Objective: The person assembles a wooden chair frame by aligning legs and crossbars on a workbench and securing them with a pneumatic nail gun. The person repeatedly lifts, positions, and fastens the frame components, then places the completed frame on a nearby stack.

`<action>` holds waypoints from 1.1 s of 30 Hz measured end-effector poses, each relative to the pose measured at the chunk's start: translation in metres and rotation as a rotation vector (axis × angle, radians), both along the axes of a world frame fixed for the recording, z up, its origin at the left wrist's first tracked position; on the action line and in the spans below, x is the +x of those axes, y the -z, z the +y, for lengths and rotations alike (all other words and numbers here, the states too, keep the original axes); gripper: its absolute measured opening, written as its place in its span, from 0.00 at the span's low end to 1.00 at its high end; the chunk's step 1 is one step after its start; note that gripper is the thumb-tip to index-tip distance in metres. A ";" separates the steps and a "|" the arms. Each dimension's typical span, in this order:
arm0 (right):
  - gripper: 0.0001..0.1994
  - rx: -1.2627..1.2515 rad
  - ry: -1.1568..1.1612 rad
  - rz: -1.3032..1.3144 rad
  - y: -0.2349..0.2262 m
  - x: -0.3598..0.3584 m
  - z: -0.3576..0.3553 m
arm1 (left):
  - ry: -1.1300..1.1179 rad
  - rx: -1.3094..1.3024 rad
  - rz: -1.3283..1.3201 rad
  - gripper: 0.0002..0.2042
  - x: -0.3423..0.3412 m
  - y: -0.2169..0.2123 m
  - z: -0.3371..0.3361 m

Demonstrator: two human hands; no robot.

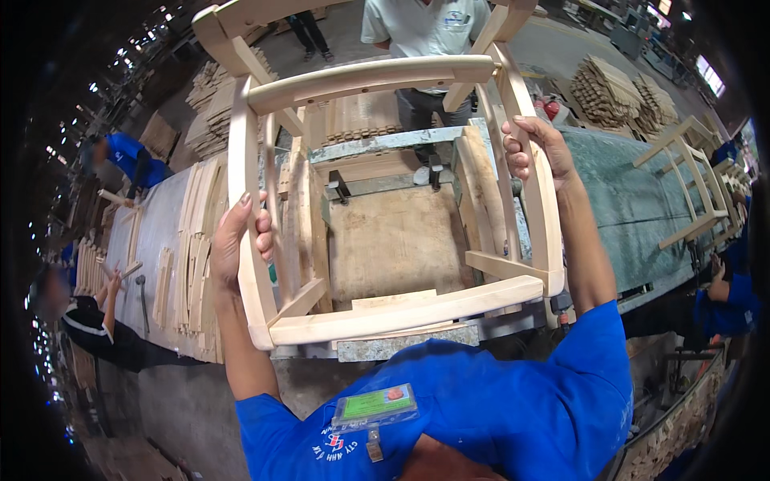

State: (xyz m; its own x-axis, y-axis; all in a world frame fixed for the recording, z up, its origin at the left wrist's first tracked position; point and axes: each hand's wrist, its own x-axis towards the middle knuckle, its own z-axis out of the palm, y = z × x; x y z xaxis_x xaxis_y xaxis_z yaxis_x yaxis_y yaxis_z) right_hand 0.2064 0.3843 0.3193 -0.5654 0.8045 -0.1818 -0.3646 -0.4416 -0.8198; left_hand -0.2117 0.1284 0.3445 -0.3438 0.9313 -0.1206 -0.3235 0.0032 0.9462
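A pale wooden chair frame (409, 311) is held up in front of me, tilted, its crossbars spanning left to right. My left hand (234, 240) is wrapped round the left leg post, thumb on the near side. Higher up, my right hand (544, 151) grips the right post with curled fingers. Beneath the frame lies a bench fixture with a worn plywood base (393, 240). Upright wooden side pieces (480, 188) flank the base, and two black metal brackets (340, 187) stand at its far side. The frame partly hides this fixture.
Wooden slats (192, 248) and a hammer (144, 303) lie on the left table, where co-workers stand. A person in a white shirt (425, 28) faces me across the bench. Another chair frame (694, 180) stands on the green table (622, 200) at right. Wood stacks (607, 90) lie beyond.
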 end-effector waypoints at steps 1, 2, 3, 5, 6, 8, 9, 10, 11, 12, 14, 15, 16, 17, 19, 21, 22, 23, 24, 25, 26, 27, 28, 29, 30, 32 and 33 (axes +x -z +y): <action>0.14 -0.002 -0.008 0.002 -0.001 -0.005 0.008 | 0.006 -0.011 -0.002 0.24 -0.007 0.003 0.007; 0.14 -0.011 -0.022 0.003 0.000 -0.011 0.016 | 0.008 -0.028 -0.005 0.24 -0.014 0.006 0.012; 0.14 -0.018 -0.031 0.000 0.001 -0.015 0.021 | 0.042 -0.027 -0.029 0.23 -0.020 0.007 0.016; 0.15 -0.021 -0.028 -0.024 0.005 -0.022 0.032 | 0.037 -0.054 -0.027 0.22 -0.028 0.010 0.025; 0.15 -0.030 -0.048 -0.016 0.008 -0.026 0.038 | 0.036 -0.066 -0.028 0.22 -0.031 0.010 0.030; 0.15 -0.048 -0.095 0.004 0.012 -0.033 0.050 | 0.050 -0.074 -0.046 0.19 -0.035 0.010 0.036; 0.16 -0.078 -0.117 0.019 0.014 -0.033 0.054 | 0.050 -0.079 -0.060 0.19 -0.036 0.010 0.039; 0.16 -0.089 -0.109 0.007 0.015 -0.029 0.056 | 0.048 -0.084 -0.074 0.18 -0.036 0.010 0.038; 0.15 -0.073 -0.117 0.023 0.016 -0.030 0.056 | 0.044 -0.091 -0.082 0.18 -0.035 0.009 0.037; 0.15 -0.053 -0.126 0.038 0.016 -0.030 0.055 | 0.020 -0.110 -0.052 0.18 -0.034 0.008 0.032; 0.14 -0.021 -0.105 0.047 0.015 -0.026 0.045 | -0.005 -0.091 -0.015 0.19 -0.029 0.009 0.012; 0.14 0.026 -0.124 0.085 0.012 -0.022 0.038 | -0.043 -0.083 -0.021 0.20 -0.017 0.003 0.002; 0.14 0.082 -0.129 0.100 0.007 -0.019 0.031 | -0.058 -0.057 -0.032 0.21 -0.014 0.001 -0.010; 0.14 0.114 -0.128 0.125 -0.004 -0.018 0.019 | -0.066 -0.029 -0.042 0.21 -0.011 0.000 -0.021; 0.15 0.160 -0.124 0.142 -0.022 -0.026 0.001 | -0.112 0.032 -0.092 0.23 -0.005 0.004 -0.045; 0.17 0.212 -0.106 0.079 -0.051 -0.036 -0.020 | -0.165 0.108 -0.048 0.23 0.002 0.006 -0.070; 0.19 0.267 -0.083 0.049 -0.061 -0.042 -0.030 | -0.198 0.141 -0.011 0.23 0.005 0.010 -0.080; 0.21 0.326 -0.054 0.009 -0.071 -0.050 -0.040 | -0.237 0.141 0.011 0.22 0.008 0.014 -0.091; 0.24 0.389 -0.024 -0.028 -0.081 -0.056 -0.048 | -0.277 0.146 0.035 0.21 0.008 0.019 -0.099; 0.25 0.492 -0.108 -0.003 -0.089 -0.058 -0.053 | -0.319 0.149 0.058 0.20 0.008 0.024 -0.105; 0.24 0.525 -0.136 0.011 -0.098 -0.065 -0.061 | -0.362 0.091 0.084 0.18 0.007 0.032 -0.111; 0.24 0.544 -0.174 0.008 -0.105 -0.067 -0.065 | -0.406 0.031 0.112 0.16 0.008 0.038 -0.116; 0.23 0.562 -0.214 0.006 -0.111 -0.071 -0.068 | -0.453 -0.031 0.139 0.14 0.009 0.042 -0.122; 0.22 0.577 -0.208 -0.017 -0.117 -0.074 -0.073 | -0.438 0.013 0.105 0.12 0.011 0.049 -0.123; 0.21 0.599 -0.263 0.000 -0.120 -0.076 -0.073 | -0.425 0.051 0.069 0.11 0.018 0.054 -0.125; 0.21 0.604 -0.324 -0.017 -0.128 -0.080 -0.083 | -0.476 0.062 0.064 0.10 0.027 0.059 -0.136; 0.21 0.593 -0.363 -0.017 -0.133 -0.082 -0.086 | -0.493 0.090 0.044 0.10 0.030 0.063 -0.142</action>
State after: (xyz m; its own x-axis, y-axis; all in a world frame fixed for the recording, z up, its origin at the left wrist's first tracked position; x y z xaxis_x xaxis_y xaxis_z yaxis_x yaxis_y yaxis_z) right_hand 0.1242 0.2986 0.4526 -0.8182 0.5317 0.2187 -0.2637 -0.0090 -0.9646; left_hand -0.1819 -0.0136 0.2819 -0.7485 0.6627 -0.0231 -0.2260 -0.2223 0.9484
